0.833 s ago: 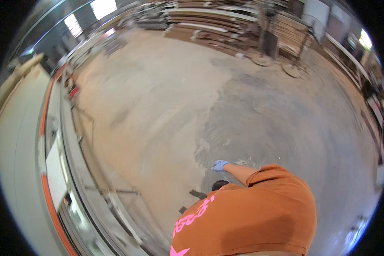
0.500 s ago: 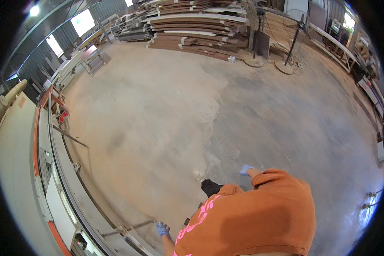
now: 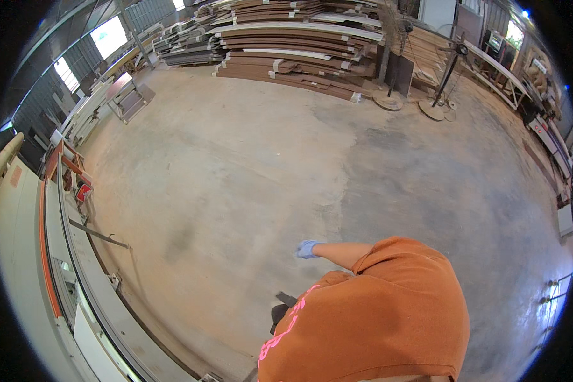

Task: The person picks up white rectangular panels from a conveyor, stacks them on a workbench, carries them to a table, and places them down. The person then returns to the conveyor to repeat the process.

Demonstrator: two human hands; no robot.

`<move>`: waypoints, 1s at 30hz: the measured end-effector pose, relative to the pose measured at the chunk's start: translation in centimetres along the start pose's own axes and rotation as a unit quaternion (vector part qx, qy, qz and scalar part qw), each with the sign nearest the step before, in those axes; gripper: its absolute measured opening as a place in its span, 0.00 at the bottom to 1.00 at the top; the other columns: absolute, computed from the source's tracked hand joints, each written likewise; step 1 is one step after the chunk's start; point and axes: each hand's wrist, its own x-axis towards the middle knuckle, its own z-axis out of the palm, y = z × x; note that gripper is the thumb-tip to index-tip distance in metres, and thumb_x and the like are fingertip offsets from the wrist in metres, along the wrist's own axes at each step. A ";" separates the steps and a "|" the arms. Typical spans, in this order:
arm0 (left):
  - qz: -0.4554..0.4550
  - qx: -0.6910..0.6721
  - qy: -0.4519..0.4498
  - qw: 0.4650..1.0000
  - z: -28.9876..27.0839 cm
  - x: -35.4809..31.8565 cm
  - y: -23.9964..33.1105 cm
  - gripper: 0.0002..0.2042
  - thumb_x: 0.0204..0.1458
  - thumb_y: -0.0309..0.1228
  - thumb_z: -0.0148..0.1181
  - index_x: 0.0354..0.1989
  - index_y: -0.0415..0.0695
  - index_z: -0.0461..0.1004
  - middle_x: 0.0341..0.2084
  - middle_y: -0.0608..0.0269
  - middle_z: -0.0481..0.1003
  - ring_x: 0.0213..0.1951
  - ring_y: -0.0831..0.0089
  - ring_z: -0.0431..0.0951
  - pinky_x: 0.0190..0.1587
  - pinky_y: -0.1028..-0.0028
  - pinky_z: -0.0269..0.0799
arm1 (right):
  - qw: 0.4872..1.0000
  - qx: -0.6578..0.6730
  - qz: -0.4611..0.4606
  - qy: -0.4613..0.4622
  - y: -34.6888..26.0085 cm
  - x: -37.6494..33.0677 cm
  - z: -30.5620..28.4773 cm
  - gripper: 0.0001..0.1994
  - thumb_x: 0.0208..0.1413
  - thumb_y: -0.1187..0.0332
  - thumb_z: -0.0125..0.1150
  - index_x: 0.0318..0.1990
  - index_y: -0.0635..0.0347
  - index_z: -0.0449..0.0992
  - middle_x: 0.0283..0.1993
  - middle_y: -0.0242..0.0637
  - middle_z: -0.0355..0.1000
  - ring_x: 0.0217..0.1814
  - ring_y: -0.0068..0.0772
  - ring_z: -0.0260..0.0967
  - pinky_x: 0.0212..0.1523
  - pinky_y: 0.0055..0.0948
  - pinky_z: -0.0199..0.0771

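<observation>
My right hand, in a light blue glove, reaches forward and left in front of my orange shirt. It hangs over the bare concrete floor and touches nothing I can see. Its fingers are too small and smeared to tell whether they are curled. My left hand is out of view. Low on my left side, the long sliding-table machine with pale panels and an orange strip is the nearest large thing. A dark shape shows beside the shirt's front; what it is I cannot make out.
A thin metal bar juts from the machine over the floor. Stacked brown and white boards lie at the far side. Two stand fans with round bases are right of them. A small table stands far left.
My right hand has swung forward and left across my front. My left hand, earlier beside the machine's near bar, has gone out of view. The view has shifted along the machine.
</observation>
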 end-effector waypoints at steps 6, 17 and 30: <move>0.007 0.010 -0.016 1.000 -0.2 7.6 12.5 0.17 0.56 0.40 0.47 0.53 0.52 0.59 0.48 0.63 0.66 0.47 0.66 0.67 0.41 0.59 0.65 | 0.998 0.037 -0.036 0.037 -9.9 12.2 -1.6 0.25 0.48 0.49 0.49 0.46 0.57 0.75 0.47 0.48 0.72 0.52 0.47 0.69 0.52 0.41 0.66; 0.004 -0.017 -0.015 1.000 -4.9 20.7 33.6 0.20 0.57 0.41 0.47 0.56 0.51 0.58 0.49 0.62 0.66 0.48 0.65 0.66 0.43 0.59 0.65 | 0.996 0.051 0.068 0.009 -13.5 23.1 -6.2 0.22 0.51 0.55 0.47 0.48 0.59 0.74 0.54 0.49 0.67 0.56 0.49 0.65 0.55 0.42 0.64; 0.003 0.009 0.082 0.997 15.9 24.5 46.2 0.17 0.55 0.42 0.51 0.50 0.48 0.67 0.40 0.64 0.72 0.37 0.69 0.72 0.34 0.65 0.72 | 0.968 0.225 0.110 0.005 -13.8 54.5 -28.0 0.14 0.52 0.63 0.58 0.39 0.66 0.75 0.30 0.38 0.73 0.28 0.30 0.70 0.28 0.29 0.71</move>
